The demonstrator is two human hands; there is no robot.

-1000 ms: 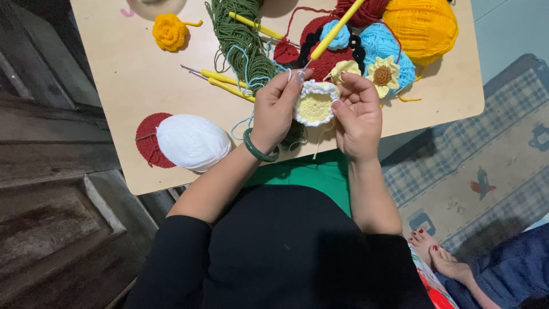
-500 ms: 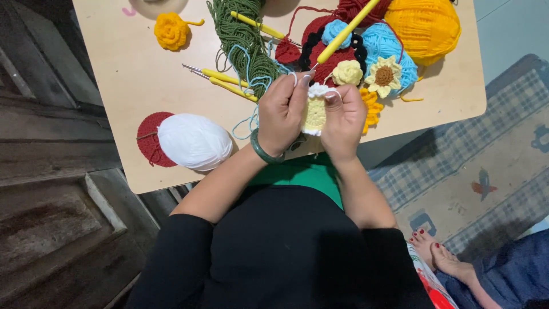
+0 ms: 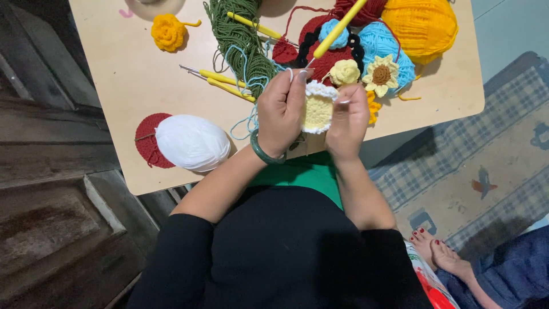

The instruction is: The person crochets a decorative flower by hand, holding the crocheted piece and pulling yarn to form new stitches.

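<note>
Table [image 3: 143, 74]: pale wood, its near edge running just under both wrists, its right corner well to the right of the right hand. Bare board lies left of the left hand; ahead of both hands the top is crowded.

Orange yarn ball [image 3: 420, 26]: ahead and right of the right hand. White yarn ball [image 3: 193, 142]: left of the left wrist, resting on a red disc [image 3: 146, 140] near the table edge. Green yarn [image 3: 237, 37]: ahead of the left hand.

Crochet piece [image 3: 317, 107]: round, pale yellow centre, white ruffled border, held between the two hands over the near edge.

Left hand [image 3: 280, 114]: fingers curled, gripping the piece's left side; green bangle [image 3: 264, 153] on the wrist.

Right hand [image 3: 347, 117]: closed, pinching the piece's right side. Whether it grips the yellow hook [image 3: 337, 28] slanting up ahead of it cannot be told.

Two more hooks [image 3: 220, 82] lie just left of the left hand.
</note>
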